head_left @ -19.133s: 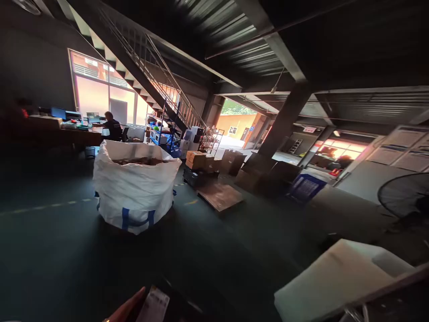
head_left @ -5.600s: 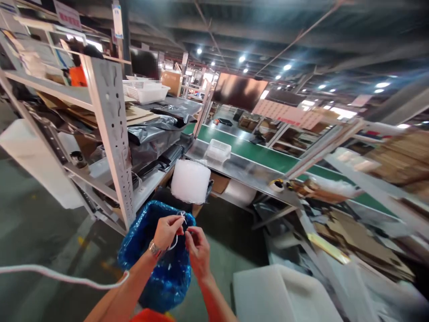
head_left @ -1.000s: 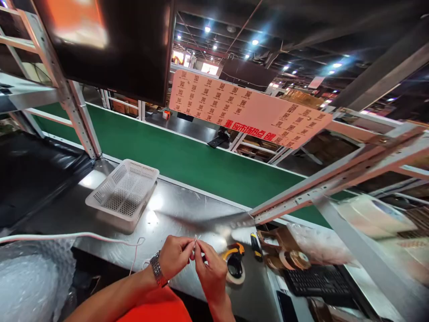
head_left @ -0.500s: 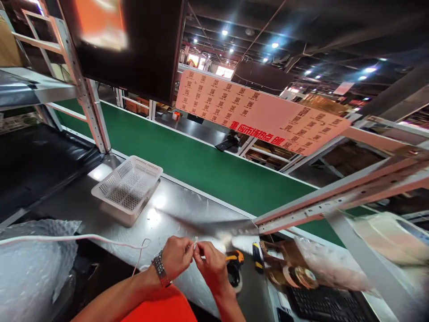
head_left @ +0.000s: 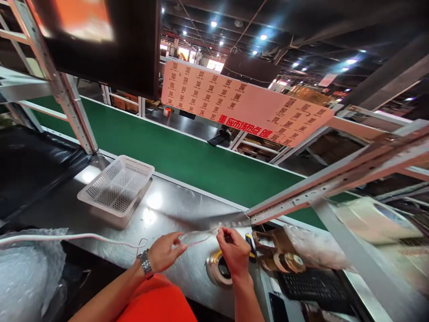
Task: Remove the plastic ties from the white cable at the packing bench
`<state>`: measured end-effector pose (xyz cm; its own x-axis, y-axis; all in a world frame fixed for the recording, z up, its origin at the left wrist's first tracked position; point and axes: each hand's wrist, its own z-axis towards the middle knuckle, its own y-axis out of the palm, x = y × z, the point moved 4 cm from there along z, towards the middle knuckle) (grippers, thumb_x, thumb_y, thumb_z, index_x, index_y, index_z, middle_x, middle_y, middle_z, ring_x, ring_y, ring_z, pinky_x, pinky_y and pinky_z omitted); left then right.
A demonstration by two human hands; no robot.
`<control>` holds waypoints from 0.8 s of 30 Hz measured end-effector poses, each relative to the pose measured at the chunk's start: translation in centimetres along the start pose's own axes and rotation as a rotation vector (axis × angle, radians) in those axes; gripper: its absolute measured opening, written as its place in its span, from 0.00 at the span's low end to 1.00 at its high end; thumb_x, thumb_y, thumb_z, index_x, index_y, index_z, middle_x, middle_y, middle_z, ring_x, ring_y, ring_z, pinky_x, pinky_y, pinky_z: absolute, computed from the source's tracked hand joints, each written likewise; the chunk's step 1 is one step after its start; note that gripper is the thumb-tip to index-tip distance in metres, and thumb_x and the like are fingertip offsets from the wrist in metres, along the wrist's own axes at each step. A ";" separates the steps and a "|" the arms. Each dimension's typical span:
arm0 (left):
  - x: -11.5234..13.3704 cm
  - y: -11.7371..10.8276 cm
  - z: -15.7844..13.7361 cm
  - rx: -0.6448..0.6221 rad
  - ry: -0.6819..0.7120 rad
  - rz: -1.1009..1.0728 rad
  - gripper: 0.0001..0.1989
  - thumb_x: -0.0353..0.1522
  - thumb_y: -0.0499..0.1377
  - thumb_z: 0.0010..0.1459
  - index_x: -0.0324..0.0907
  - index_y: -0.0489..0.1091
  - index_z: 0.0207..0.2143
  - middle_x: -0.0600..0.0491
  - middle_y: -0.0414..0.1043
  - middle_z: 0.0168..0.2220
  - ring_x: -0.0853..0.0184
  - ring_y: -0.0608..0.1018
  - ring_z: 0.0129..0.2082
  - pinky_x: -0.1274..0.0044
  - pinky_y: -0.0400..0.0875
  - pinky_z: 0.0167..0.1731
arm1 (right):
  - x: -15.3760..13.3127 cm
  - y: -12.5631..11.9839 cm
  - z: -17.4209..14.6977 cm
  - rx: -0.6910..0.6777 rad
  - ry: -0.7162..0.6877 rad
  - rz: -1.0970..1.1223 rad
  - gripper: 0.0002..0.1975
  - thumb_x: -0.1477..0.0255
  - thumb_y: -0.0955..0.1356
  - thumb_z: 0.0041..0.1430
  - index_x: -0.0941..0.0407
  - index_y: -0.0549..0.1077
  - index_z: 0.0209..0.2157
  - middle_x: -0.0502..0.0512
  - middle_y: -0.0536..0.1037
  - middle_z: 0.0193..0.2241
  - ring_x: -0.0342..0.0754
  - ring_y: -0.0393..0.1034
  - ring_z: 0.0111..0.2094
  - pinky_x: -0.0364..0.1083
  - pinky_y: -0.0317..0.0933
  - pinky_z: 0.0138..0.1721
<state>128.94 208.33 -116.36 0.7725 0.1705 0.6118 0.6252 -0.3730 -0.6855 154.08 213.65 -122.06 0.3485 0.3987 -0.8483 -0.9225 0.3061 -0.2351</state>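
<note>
Left hand (head_left: 166,252): thumb and fingers parted, at one end of a thin looped strand (head_left: 201,235). Right hand (head_left: 234,250): thumb and fingers pinching its other end. Strand above metal table (head_left: 187,281), long axis crosswise, rising slightly rightward. Tape roll (head_left: 212,269) just below right hand; bare metal between hands and white basket (head_left: 117,185). Table's far edge borders green belt (head_left: 187,156). Beyond: pink board (head_left: 248,105), QR codes, red characters, legible "应市场热点".

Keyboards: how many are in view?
2: a black keyboard right of the right hand, and a far keyboard across the green conveyor belt. Others may be hidden.
</note>
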 end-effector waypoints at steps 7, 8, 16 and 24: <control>4.5 -1.0 2.3 0.278 0.392 -0.172 0.13 0.37 0.61 0.74 0.41 0.83 0.52 0.45 0.81 0.45 0.65 0.82 0.44 0.75 0.77 0.45 | -2.7 2.8 0.3 -0.378 0.085 0.311 0.09 0.72 0.69 0.70 0.55 0.80 0.34 0.51 0.81 0.28 0.43 0.74 0.25 0.40 0.64 0.24; 4.9 -1.1 2.4 0.303 0.444 -0.150 0.12 0.35 0.62 0.73 0.41 0.84 0.50 0.45 0.80 0.43 0.65 0.81 0.43 0.76 0.77 0.43 | -3.1 3.1 0.3 -0.406 0.084 0.322 0.09 0.72 0.69 0.70 0.54 0.80 0.34 0.50 0.80 0.28 0.43 0.73 0.25 0.40 0.64 0.25; 3.6 -1.0 1.7 0.242 0.583 -0.017 0.12 0.33 0.59 0.75 0.41 0.84 0.47 0.46 0.81 0.40 0.66 0.82 0.38 0.78 0.75 0.40 | -3.5 4.1 -0.3 -0.527 0.124 0.382 0.09 0.74 0.70 0.69 0.55 0.80 0.33 0.48 0.77 0.25 0.42 0.70 0.25 0.40 0.61 0.29; 3.2 -0.6 1.6 0.143 0.311 0.105 0.13 0.32 0.57 0.73 0.39 0.83 0.40 0.47 0.83 0.36 0.63 0.83 0.36 0.75 0.74 0.39 | -3.0 5.6 -2.0 -0.542 0.216 0.417 0.10 0.73 0.70 0.69 0.56 0.79 0.31 0.49 0.78 0.25 0.43 0.70 0.24 0.40 0.62 0.27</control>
<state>131.24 210.54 -114.57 0.7762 -0.1561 0.6109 0.5704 -0.2389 -0.7859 147.54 212.43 -121.82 -0.0397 0.1914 -0.9807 -0.9438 -0.3294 -0.0261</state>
